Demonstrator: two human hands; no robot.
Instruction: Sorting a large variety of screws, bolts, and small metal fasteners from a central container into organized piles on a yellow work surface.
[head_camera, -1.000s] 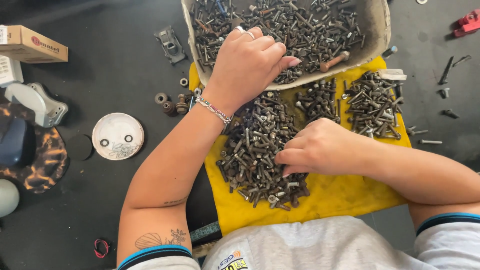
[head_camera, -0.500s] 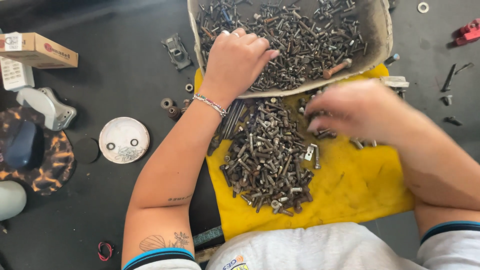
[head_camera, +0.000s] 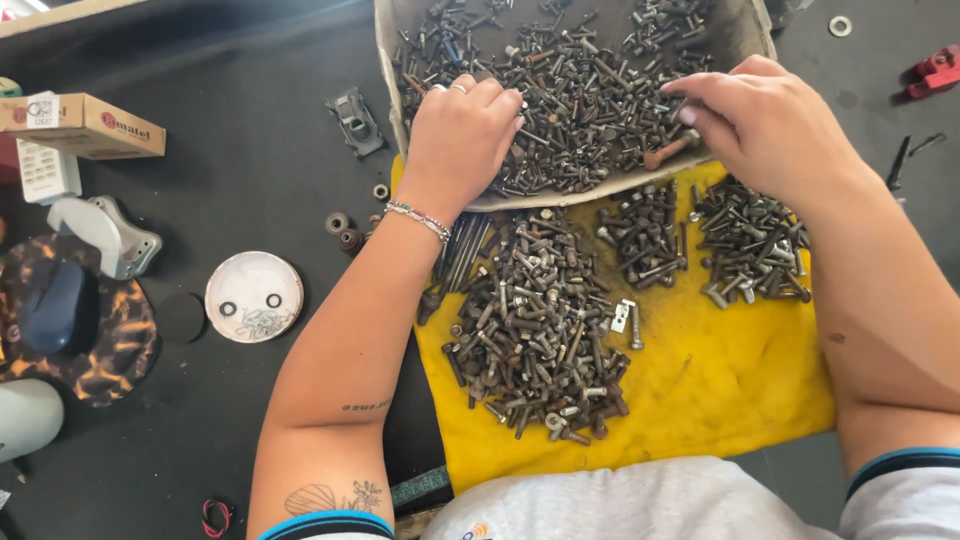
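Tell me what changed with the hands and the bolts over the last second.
The right hand left the big pile of bolts on the yellow cloth, swept up and to the right, and now has its fingertips in the tray of bolts. Whether it holds a bolt cannot be seen. The left hand stayed in the tray, and the piles look unchanged.

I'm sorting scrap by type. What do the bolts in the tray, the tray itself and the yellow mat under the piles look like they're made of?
Dark grey bolts: likely steel, dull, some rusty brown. Shallow beige tray: probably cardboard, with soft bent edges. Yellow mat: looks like cloth, matte and grime-stained.
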